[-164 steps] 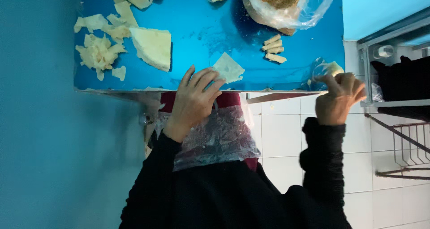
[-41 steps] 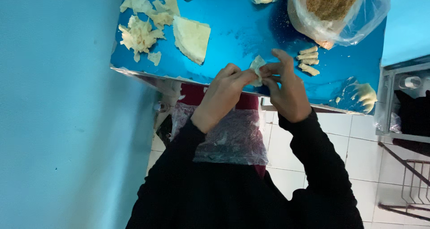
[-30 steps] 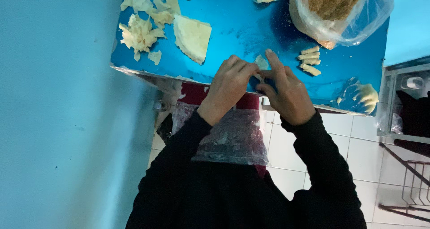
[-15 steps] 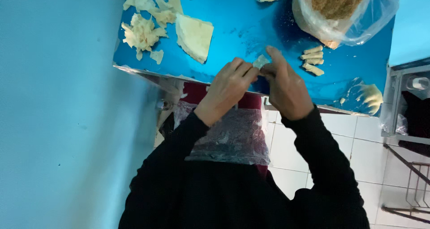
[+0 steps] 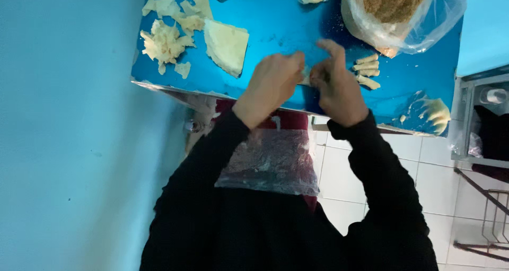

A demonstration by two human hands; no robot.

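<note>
Now both hands at the near edge of a glossy blue tabletop (image 5: 275, 22), side by side and almost touching. Left hand (image 5: 273, 83) curled, fingers bent down over a small pale wrapper piece (image 5: 306, 76) pinched between the two hands; right hand (image 5: 334, 85) closed on the same piece from the other side, index finger raised a little toward the far side. Only a sliver of that wrapper visible between the knuckles, resting on or just above the table surface; cannot tell which. Just right of the right hand, a short row of small pale rolled pieces (image 5: 367, 72), lying apart from the fingers. Beyond them, a clear plastic bag of brown crumb-like filling (image 5: 395, 9), open at the top, standing on the far right part of the table. Left of the left hand, a flat stack of pale triangular wrapper sheets (image 5: 227, 46), and farther left a heap of torn pale scraps (image 5: 164, 40). Near the right table edge, a crumpled clear bag with yellowish bits (image 5: 432, 114). Black sleeves (image 5: 382, 181) down both forearms, and a sheet of clear plastic (image 5: 270, 162) spread over the lap below the table edge, above a white tiled floor (image 5: 440, 181).
</note>
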